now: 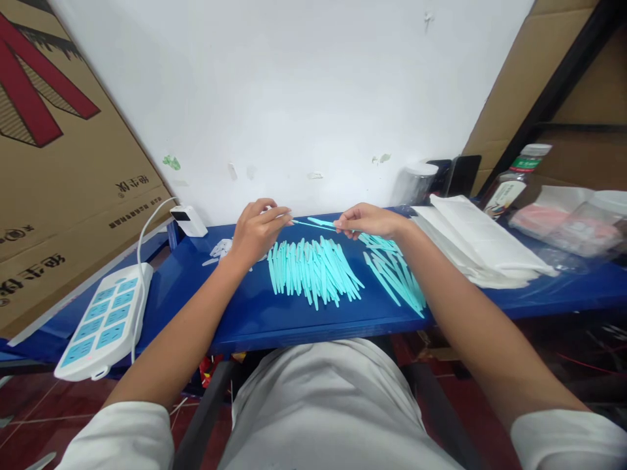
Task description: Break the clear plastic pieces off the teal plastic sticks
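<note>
Partly, the hands (pixel 259 230) (pixel 368 220) hide a teal stick (pixel 314 226).

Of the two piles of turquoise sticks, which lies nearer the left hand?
The central pile of turquoise sticks, just right of the left hand; the other pile lies farther right, partly hidden by the right forearm.

Right hand (pixel 362 220) gripped a thin turquoise stick (pixel 313 225) | left hand (pixel 260 228) pinched its other end | similar sticks (pixel 313 269) lay heaped on a blue table (pixel 245 320) | power strip (pixel 106 320) sat left
</note>
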The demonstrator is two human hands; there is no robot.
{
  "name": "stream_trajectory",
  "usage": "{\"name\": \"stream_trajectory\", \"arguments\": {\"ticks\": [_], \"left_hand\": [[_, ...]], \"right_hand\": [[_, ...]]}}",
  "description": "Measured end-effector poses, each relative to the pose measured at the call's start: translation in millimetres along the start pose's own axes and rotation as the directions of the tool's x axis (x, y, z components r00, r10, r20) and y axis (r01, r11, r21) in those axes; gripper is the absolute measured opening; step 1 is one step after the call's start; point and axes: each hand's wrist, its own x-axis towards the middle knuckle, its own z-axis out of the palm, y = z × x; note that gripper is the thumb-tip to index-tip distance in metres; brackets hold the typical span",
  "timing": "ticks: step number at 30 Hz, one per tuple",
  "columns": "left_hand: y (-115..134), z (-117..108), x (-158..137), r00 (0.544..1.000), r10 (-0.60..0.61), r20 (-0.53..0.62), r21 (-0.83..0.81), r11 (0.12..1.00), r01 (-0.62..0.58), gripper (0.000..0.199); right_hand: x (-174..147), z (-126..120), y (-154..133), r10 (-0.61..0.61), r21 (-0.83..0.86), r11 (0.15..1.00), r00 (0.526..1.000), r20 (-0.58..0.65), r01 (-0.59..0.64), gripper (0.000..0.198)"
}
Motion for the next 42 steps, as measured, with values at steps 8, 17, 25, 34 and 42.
{"name": "stream_trajectory", "arguments": {"ticks": [8, 17, 25, 34, 42], "left_hand": [[-9.1, -1.7, -1.7, 0.991, -0.120, -0.064, -0.011, 0.993, 0.119, 0.018], [-3.1, 2.3, -1.8, 0.992, -0.121, -0.041, -0.052, 0.991, 0.119, 0.020], [3.2, 6.1, -1.2, 0.996, -0.091, -0.024, -0.146, 0.986, 0.086, 0.015], [25.4, 5.5, 3.7, 0.999, -0.013, -0.037, -0.159, 0.987, 0.007, 0.017], [15.8, 0.9, 6.2, 0.998, 0.039, -0.043, -0.078, 0.996, -0.043, 0.018]], "right_hand": [[4.7, -1.2, 8.6, 0.080, -0.276, 0.952, 0.977, -0.198, -0.134, 0.029], [0.6, 18.7, -2.2, 0.307, -0.131, 0.949, 0.935, 0.177, -0.287, 0.044], [6.6, 0.7, 9.1, 0.183, -0.223, 0.950, 0.969, -0.166, -0.218, 0.050], [-3.8, 21.1, -16.4, -0.121, 0.087, 0.990, 0.980, 0.161, 0.108, 0.052], [-6.7, 13.4, -19.6, -0.095, 0.114, 0.991, 0.967, 0.237, 0.069, 0.050]]}}
